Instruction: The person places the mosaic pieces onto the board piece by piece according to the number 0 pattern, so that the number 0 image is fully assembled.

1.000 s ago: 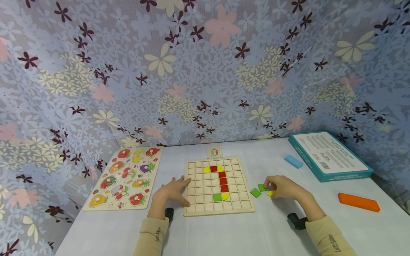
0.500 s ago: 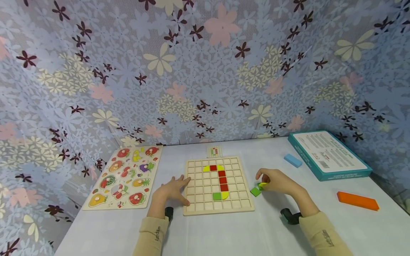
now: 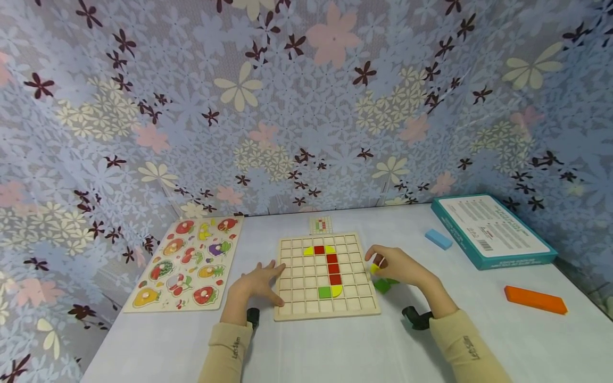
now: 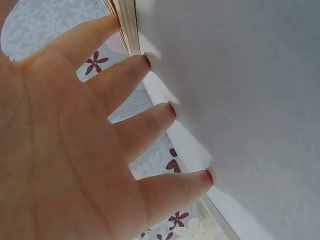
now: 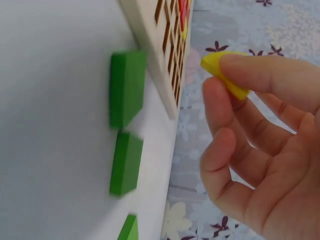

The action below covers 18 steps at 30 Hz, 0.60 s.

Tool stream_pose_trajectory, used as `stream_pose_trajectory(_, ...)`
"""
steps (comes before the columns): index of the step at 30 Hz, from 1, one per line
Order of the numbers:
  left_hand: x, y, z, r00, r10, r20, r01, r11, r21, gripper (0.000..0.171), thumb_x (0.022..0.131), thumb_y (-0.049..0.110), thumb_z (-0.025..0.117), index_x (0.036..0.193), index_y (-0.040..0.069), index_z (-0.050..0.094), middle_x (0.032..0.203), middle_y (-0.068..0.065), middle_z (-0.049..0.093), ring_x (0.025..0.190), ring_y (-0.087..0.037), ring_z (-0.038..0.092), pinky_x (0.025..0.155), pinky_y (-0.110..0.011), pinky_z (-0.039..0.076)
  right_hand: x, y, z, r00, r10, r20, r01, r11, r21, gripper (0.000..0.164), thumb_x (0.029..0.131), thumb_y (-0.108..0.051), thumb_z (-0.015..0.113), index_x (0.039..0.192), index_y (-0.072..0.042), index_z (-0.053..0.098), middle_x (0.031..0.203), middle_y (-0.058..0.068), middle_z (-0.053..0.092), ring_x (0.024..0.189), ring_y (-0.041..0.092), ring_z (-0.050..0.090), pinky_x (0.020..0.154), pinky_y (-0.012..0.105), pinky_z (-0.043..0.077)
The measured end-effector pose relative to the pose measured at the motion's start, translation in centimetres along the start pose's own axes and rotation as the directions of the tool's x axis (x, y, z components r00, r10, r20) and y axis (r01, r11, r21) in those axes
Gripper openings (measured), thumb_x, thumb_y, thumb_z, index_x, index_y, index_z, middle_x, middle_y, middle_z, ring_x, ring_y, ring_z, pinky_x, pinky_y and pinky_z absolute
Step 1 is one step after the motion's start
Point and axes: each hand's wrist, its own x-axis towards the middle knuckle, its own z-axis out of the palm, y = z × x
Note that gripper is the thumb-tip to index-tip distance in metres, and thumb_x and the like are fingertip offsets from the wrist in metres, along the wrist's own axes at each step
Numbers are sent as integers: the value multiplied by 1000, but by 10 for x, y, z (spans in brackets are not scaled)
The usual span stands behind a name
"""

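My right hand (image 3: 399, 267) pinches a yellow quarter-round tile (image 5: 212, 63) between thumb and fingers, raised beside the right edge of the wooden grid board (image 3: 297, 313). My left hand (image 3: 256, 286) has its fingers spread, its fingertips at the board's left edge and on the table. Set in the grid are several red squares (image 3: 333, 268), three yellow rounded tiles (image 3: 337, 290) and one green square (image 3: 325, 292). Loose green tiles (image 5: 127, 89) lie on the table right of the board, partly under my right hand in the head view.
A small pattern card (image 3: 321, 225) lies behind the board. To the left is a fruit puzzle board (image 3: 188, 266). On the right are a light blue block (image 3: 438, 239), an orange block (image 3: 535, 300) and a teal box (image 3: 495, 234). A flowered curtain (image 3: 306, 117) hangs behind.
My right hand has picked up the yellow tile from beside the green ones and carried it leftward to the board's right edge. The left hand has stayed in place.
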Motion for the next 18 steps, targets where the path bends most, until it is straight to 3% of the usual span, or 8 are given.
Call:
stream_pose_trajectory(6,0,1,-2,1000,0,0,0,1000,-1,93,64,32,83,143,16,36,152,-12,21,138,-45,8,96,-77,5,9,-14,6,999,-31,-8,31,999,12,30,79,-1,68,104,-3,53,84,4,61,78,17,57,70,33,52)
stream_pose_trajectory(13,-1,2,-2,1000,3,1,-3,1000,0,93,65,31,83,143,16,36,152,-13,21,137,-45,8,95,-77,4,20,-27,15,999,-41,6,41,998,54,23,79,-3,70,96,-8,55,82,3,60,79,17,56,71,32,50)
stream_pose_trajectory(18,-1,2,-1,1000,2,3,-2,1000,-5,93,64,31,83,143,15,36,152,-13,21,138,-45,8,96,-77,5,27,-34,24,994,-109,13,108,992,59,20,79,-3,69,95,-8,59,81,1,59,77,16,54,69,29,49)
